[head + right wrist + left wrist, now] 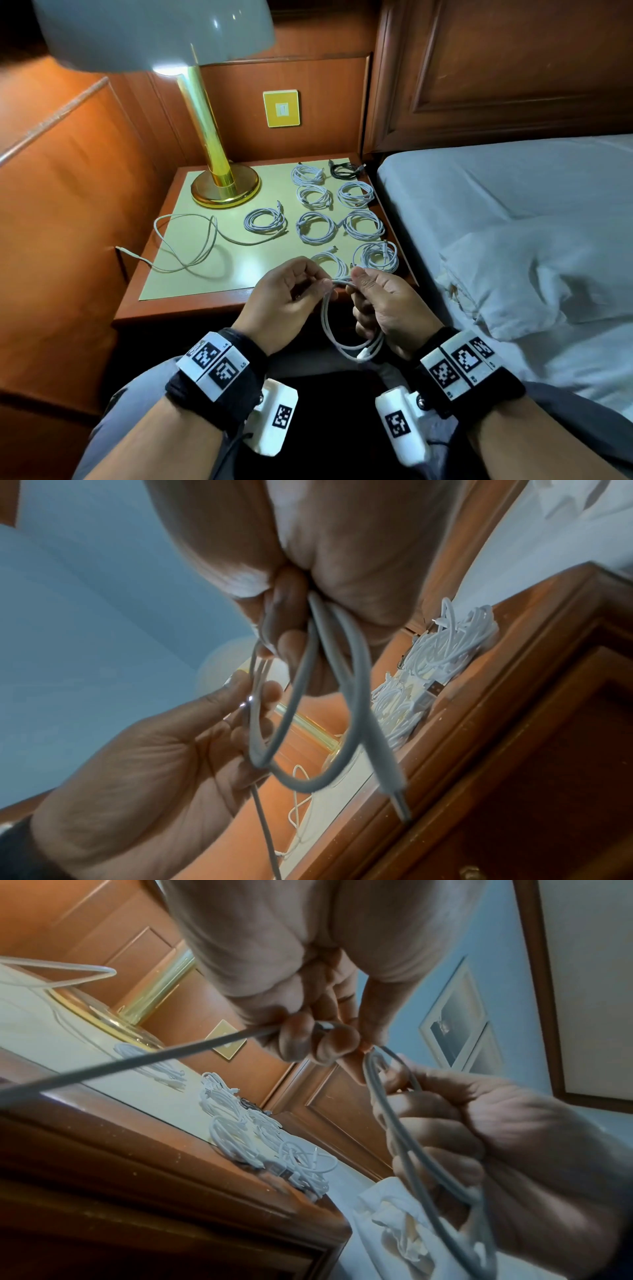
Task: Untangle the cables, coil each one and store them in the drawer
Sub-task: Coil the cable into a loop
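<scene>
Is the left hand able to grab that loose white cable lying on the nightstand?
Probably not yet: the left hand pinches the cable being coiled. The loose cable lies unobstructed on its side.

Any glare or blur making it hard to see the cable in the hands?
Head view: lamp glare stays off the cable, which is sharp between left hand and right hand. Left wrist view: the near strand is blurred. Right wrist view: loops soft, background hazy.

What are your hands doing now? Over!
Left hand and right hand both grip white cable, half coiled. Loose cable waits on nightstand. Nothing blocking.
</scene>
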